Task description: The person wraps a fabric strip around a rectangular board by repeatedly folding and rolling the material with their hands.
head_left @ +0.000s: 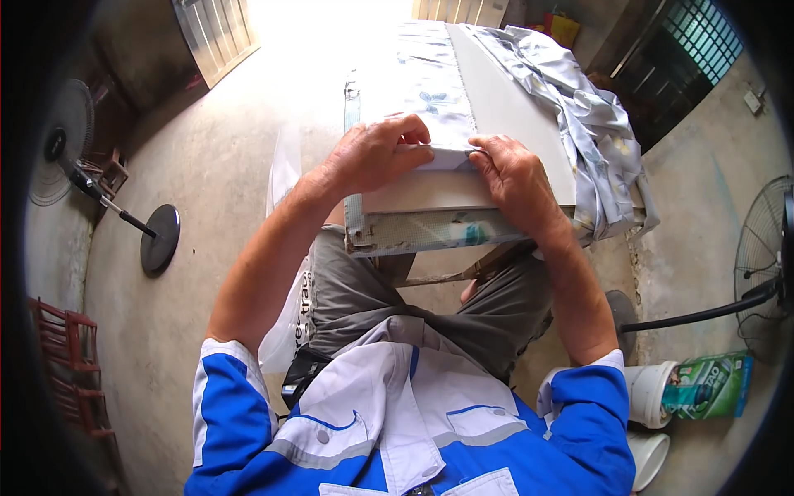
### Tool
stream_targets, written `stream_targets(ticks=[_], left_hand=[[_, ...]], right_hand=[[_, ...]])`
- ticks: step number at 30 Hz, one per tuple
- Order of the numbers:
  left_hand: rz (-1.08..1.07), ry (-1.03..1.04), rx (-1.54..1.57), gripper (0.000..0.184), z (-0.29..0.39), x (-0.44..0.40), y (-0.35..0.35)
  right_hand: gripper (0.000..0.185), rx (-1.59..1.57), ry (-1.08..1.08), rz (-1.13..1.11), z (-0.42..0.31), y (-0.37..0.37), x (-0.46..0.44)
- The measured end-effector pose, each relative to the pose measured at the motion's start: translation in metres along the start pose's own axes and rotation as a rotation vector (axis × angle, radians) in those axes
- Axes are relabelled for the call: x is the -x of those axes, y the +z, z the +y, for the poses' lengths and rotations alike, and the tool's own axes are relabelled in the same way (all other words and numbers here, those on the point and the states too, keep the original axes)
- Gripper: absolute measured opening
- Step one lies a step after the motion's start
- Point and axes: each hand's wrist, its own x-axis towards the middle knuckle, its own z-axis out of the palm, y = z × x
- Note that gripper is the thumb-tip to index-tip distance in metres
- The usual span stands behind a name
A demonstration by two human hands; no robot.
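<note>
A strip of white printed fabric [430,91] lies lengthwise on a pale board [517,116] in front of me. Its near end is folded over close to the board's front edge. My left hand [376,155] pinches the left corner of that fold between thumb and fingers. At the right corner, my right hand [513,178] grips the same fold, thumb and forefinger together. More printed cloth [591,124] is heaped along the board's right side and hangs over its edge.
Standing fans are at the left [157,240] and right [761,281]. Red chairs [70,364] line the left wall. White buckets [649,395] and a green packet [719,384] are beside me at lower right. A white plastic bag [281,339] hangs by my left leg.
</note>
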Motion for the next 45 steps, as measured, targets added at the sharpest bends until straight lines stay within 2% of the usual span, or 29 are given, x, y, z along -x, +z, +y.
stream_targets(ticks=[6, 11, 14, 18, 20, 21, 24, 28, 32, 35, 37, 41, 45], left_hand=[[-0.137, -0.131, 0.063, 0.029, 0.008, -0.011, -0.011], [-0.046, -0.039, -0.029, 0.028, 0.004, -0.006, -0.001], [-0.008, -0.016, -0.095, 0.028, 0.005, -0.003, 0.002], [0.030, -0.003, -0.179, 0.026, 0.005, -0.004, 0.005], [0.198, 0.162, -0.224, 0.023, 0.001, 0.000, 0.013], [0.286, 0.249, -0.247, 0.022, 0.001, 0.003, 0.017], [0.212, 0.311, -0.209, 0.018, 0.007, 0.014, 0.021], [0.259, 0.343, -0.299, 0.014, 0.002, 0.019, 0.033], [0.187, 0.317, -0.293, 0.019, -0.012, 0.012, 0.036], [0.189, 0.323, -0.221, 0.017, 0.002, 0.024, 0.025], [0.223, 0.394, -0.200, 0.015, 0.007, 0.030, 0.020], [0.231, 0.417, -0.219, 0.013, 0.010, 0.036, 0.020], [0.222, 0.410, -0.186, 0.015, 0.008, 0.032, 0.019]], right_hand=[[0.024, 0.042, 0.075, -0.060, 0.002, 0.003, -0.001], [0.036, 0.238, 0.070, -0.025, -0.006, 0.008, 0.007], [0.050, 0.269, -0.102, -0.051, -0.023, 0.012, 0.013], [0.064, 0.264, -0.059, -0.213, -0.034, 0.029, 0.023], [0.068, 0.253, -0.025, -0.224, -0.035, 0.030, 0.023], [0.068, 0.235, -0.017, -0.230, -0.037, 0.028, 0.021], [0.068, 0.207, 0.023, -0.279, -0.038, 0.024, 0.018], [0.064, 0.195, 0.042, -0.252, -0.038, 0.026, 0.017], [0.051, 0.112, -0.013, -0.193, -0.027, 0.021, 0.017], [0.042, 0.058, -0.041, -0.156, -0.026, 0.014, 0.023], [0.040, 0.018, -0.064, -0.116, -0.030, 0.008, 0.027], [0.038, 0.121, -0.056, 0.019, -0.034, -0.003, 0.031], [0.030, 0.143, -0.038, 0.004, -0.020, -0.006, 0.034]])
